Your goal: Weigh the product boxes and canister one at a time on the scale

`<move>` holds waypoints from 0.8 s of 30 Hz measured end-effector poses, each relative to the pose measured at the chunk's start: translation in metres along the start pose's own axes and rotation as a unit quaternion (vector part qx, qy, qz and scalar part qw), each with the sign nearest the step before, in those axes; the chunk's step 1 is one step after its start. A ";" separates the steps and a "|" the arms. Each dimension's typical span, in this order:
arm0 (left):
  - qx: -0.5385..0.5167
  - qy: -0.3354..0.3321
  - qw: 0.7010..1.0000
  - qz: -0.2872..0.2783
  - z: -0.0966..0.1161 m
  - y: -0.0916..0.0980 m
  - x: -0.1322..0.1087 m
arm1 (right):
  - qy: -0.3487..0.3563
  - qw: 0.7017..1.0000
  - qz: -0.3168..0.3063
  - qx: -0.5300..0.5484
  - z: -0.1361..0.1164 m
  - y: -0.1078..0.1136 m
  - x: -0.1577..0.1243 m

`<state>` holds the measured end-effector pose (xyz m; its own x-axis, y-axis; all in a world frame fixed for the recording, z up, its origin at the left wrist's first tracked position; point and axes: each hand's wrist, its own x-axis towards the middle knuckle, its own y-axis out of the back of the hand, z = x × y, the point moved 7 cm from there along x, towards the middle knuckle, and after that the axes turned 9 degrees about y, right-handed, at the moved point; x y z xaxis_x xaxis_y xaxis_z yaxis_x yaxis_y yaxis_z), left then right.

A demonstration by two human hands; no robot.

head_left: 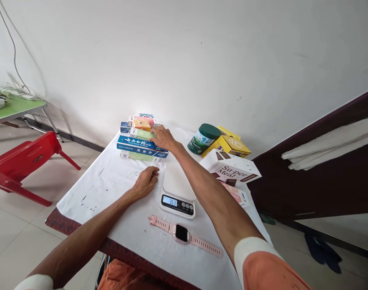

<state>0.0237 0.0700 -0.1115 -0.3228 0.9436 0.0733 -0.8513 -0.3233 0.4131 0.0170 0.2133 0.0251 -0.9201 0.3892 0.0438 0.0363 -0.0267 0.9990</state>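
My right hand (165, 138) reaches over the kitchen scale to the stacked boxes at the back. Its thumb and fingers close around the right end of a light green box (141, 134), which lies on top of a blue toothpaste box (135, 144). My left hand (146, 182) rests on the cloth just left of the scale, fingers loosely bent and nothing visible in them. The white digital scale (178, 181) has a lit display that seems to read 363; my right forearm covers part of its plate. Nearer me lies a pink-strapped smartwatch (181, 233).
Small cartons, including an orange box (141, 124), sit behind the toothpaste. At right stand a green canister (203, 139), a yellow box (228, 146), a white "Su-per Meal" box (232, 167) and a pink box (236, 194). A red chair (29, 161) is left of the table.
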 end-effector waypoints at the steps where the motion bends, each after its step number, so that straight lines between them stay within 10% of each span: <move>1: 0.000 -0.001 1.000 0.001 0.000 0.000 0.000 | 0.003 1.000 0.021 -0.011 -0.003 0.005 -0.005; 10: 0.017 0.008 1.000 -0.012 0.000 0.001 0.000 | -0.037 0.983 0.171 -0.055 0.025 0.058 -0.123; 16: 0.014 0.013 1.000 -0.022 0.001 0.003 0.001 | -0.017 0.997 0.076 0.011 0.027 0.021 -0.207; 24: -0.013 0.044 0.999 -0.028 0.000 0.004 0.002 | -0.067 0.997 0.015 0.038 0.009 -0.008 -0.222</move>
<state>0.0193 0.0703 -0.1098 -0.3092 0.9506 -0.0295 -0.8791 -0.2738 0.3902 0.2245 0.1350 0.0075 -0.8577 0.5094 0.0694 0.0972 0.0280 0.9949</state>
